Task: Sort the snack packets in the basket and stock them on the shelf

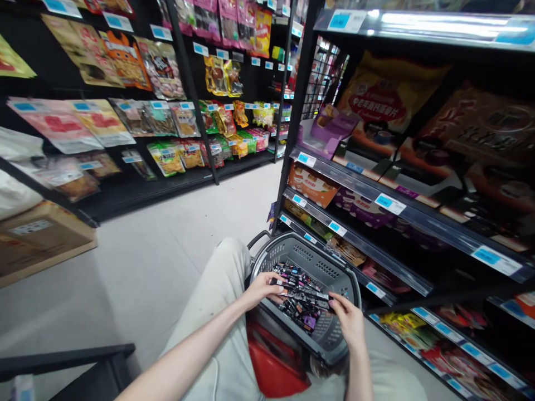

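Note:
A grey plastic shopping basket [301,252] stands between my knees. Inside it lie many small, slim black packets [308,323] with purple, pink and orange marks. Over the basket, a few long black stick packets [307,295] stretch between my two hands. My left hand [263,288] is closed on their left end, thumb on top. At the right end, the fingertips of my right hand [348,316] pinch them. The print on the packets is too small to read.
Close by on the right rises a black shelf unit [351,178] with boxed and bagged snacks. Hanging snack bags [163,159] fill the shelving across the aisle. A cardboard box [45,239] sits on the floor at left, and a black frame [67,359] is at lower left.

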`<control>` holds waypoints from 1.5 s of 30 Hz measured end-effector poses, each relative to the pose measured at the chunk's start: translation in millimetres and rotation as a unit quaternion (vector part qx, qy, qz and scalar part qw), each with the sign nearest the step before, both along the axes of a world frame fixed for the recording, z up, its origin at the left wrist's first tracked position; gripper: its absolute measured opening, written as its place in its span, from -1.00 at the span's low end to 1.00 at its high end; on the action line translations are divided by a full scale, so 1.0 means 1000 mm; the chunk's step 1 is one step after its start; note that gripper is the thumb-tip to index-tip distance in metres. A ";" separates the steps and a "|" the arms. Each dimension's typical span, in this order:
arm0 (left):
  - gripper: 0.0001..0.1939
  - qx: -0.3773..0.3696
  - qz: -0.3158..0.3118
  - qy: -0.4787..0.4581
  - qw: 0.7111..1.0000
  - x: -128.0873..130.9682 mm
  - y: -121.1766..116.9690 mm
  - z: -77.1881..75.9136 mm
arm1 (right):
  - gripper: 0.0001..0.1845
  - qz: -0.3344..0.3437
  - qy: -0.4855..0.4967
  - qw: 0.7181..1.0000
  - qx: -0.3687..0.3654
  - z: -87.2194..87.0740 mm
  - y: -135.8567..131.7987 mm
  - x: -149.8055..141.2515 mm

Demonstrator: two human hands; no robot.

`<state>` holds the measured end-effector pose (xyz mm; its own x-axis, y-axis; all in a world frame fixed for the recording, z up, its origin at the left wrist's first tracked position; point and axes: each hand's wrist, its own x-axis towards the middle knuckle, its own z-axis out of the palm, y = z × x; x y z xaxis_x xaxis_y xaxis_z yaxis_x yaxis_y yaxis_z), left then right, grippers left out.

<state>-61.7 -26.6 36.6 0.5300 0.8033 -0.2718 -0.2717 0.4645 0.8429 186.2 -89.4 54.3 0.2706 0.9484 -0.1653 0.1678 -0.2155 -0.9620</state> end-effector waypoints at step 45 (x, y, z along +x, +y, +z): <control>-0.45 0.004 0.045 0.031 0.999 0.009 -0.007 0.003 | -0.87 0.000 -0.052 0.987 0.149 -0.004 0.008 -0.027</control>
<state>-53.1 -33.3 39.4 0.4380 0.8494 -0.2944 -0.2596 0.4331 0.8632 159.4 -81.2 50.7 0.2716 0.9506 0.1502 0.2691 0.0748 -0.9602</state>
